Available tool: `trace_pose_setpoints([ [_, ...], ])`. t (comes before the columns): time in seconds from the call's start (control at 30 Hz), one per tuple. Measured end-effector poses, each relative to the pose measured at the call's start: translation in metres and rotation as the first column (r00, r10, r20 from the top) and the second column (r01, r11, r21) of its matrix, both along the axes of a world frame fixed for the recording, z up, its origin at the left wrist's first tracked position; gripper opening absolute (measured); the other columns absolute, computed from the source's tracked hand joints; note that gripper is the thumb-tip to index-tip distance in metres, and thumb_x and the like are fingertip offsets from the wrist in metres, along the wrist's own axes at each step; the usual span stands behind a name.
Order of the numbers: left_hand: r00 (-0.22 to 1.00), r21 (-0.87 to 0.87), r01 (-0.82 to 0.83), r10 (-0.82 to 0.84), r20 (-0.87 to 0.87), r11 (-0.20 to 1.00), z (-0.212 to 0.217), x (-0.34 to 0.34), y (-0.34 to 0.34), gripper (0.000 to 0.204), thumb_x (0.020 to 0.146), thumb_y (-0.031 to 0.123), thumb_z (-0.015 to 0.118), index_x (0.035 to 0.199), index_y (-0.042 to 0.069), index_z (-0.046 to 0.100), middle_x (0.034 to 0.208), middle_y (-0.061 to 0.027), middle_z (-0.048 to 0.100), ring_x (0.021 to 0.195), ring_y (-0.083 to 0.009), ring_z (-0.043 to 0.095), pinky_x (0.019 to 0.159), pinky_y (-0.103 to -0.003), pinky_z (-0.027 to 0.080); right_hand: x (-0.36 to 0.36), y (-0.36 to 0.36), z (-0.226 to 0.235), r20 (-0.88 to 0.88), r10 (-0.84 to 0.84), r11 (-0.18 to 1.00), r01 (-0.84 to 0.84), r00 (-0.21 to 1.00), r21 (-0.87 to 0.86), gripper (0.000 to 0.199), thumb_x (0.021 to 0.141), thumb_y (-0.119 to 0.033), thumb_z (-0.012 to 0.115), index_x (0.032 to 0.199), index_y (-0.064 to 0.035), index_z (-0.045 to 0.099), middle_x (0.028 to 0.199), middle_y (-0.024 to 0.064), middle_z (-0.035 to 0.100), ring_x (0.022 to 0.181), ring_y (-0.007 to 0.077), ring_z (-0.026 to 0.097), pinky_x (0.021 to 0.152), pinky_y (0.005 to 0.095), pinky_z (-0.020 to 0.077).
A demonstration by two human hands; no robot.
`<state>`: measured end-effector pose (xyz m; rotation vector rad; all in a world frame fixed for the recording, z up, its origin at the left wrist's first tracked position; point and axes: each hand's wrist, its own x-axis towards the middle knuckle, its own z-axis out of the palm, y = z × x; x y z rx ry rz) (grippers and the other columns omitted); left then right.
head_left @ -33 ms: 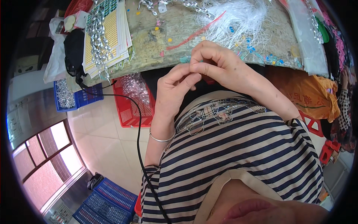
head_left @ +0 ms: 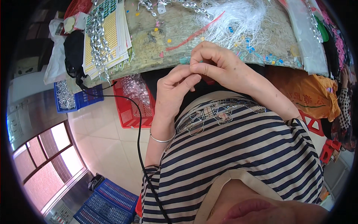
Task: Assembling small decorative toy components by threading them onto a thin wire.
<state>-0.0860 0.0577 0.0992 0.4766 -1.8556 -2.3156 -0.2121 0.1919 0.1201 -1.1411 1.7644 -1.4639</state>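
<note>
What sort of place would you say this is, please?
It looks like a handcraft workshop, perhaps for ornaments: a worn worktable bears a tangle of white strands and strings of shiny silver pieces.

- Bare left hand (head_left: 170, 89) and bare right hand (head_left: 220, 66): pinched, meeting at the tips, anything between hidden.
- Beyond the grip: tangled heap of shiny white threads (head_left: 242, 20), narrow red strip (head_left: 202, 32).
- Left of it: twisted silver strands (head_left: 99, 41) on yellow-and-white paper sheets (head_left: 118, 36).

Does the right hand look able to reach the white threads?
Probably yes: the white threads lie uncovered on the table just beyond the right hand, though it seems occupied against the left hand.
</note>
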Motion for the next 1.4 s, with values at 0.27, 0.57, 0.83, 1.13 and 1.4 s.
trace_pose_setpoints([
  [0.27,0.998,-0.062,-0.048,0.046,-0.038,0.997,-0.008,0.012,0.0,0.014,0.08,0.0,0.066,0.093,0.0,0.07,0.096,-0.0066,0.064,0.075,-0.008,0.056,0.063,-0.02,0.045,-0.001,0.012,-0.011,-0.127,0.055,0.998,-0.059,0.99,-0.027,0.012,0.088,-0.014,0.06,0.092,-0.0027,0.058,0.089,0.0035,0.053,0.074,0.0116,0.051,0.064,0.0248,0.0433],
  [0.57,0.972,-0.098,-0.232,0.236,0.025,0.968,-0.029,0.051,-0.022,0.013,0.082,-0.001,0.064,0.093,-0.003,0.069,0.098,-0.009,0.064,0.078,-0.0107,0.058,0.07,-0.021,0.045,-0.053,0.075,-0.001,-0.349,-0.097,0.969,0.168,0.932,0.179,0.008,0.087,-0.008,0.06,0.087,-0.0005,0.063,0.083,0.0044,0.056,0.08,0.0137,0.053,0.071,0.0252,0.0412],
  [0.83,0.988,-0.263,-0.15,0.157,0.005,0.953,-0.003,0.015,-0.006,0.014,0.082,-0.001,0.064,0.095,-0.002,0.069,0.1,-0.0095,0.066,0.087,-0.0112,0.06,0.078,-0.022,0.047,-0.036,0.058,0.014,-0.211,-0.193,0.981,0.191,0.958,-0.031,0.009,0.088,-0.007,0.058,0.09,0.0013,0.061,0.084,0.0023,0.056,0.079,0.0107,0.053,0.072,0.0225,0.0411],
  [1.13,0.987,0.074,-0.152,0.155,-0.049,0.986,0.014,-0.008,0.013,0.014,0.086,0.004,0.062,0.096,-0.004,0.067,0.085,-0.0109,0.069,0.076,-0.0133,0.064,0.074,-0.025,0.051,-0.007,0.009,0.022,-0.241,-0.051,0.998,0.038,0.969,-0.058,0.005,0.086,-0.006,0.06,0.089,-0.0014,0.062,0.082,0.0031,0.055,0.077,0.0122,0.053,0.07,0.0242,0.0416],
  [1.4,0.984,0.101,-0.17,0.174,-0.033,0.98,0.013,-0.001,0.011,0.015,0.087,0.006,0.061,0.096,-0.006,0.066,0.084,-0.012,0.068,0.074,-0.0144,0.064,0.073,-0.025,0.051,-0.026,0.02,0.008,0.083,-0.142,0.986,0.149,0.986,-0.075,0.01,0.089,-0.01,0.06,0.091,-0.0001,0.061,0.087,-0.0014,0.056,0.083,0.0065,0.052,0.075,0.0212,0.0419],
])
